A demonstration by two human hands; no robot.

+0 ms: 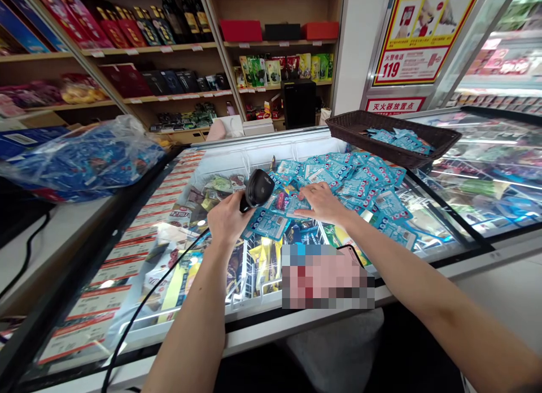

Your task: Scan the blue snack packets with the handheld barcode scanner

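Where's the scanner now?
Near the middle of the head view: the black scanner is in the left hand, by the left end of the blue packets, with the right hand to its right.

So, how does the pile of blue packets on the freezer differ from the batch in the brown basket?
The pile is larger and widely spread, while the basket batch is smaller and lies within the walls of the basket. The right hand is at the pile; no hand is at the basket batch. Both consist of light-blue packets.
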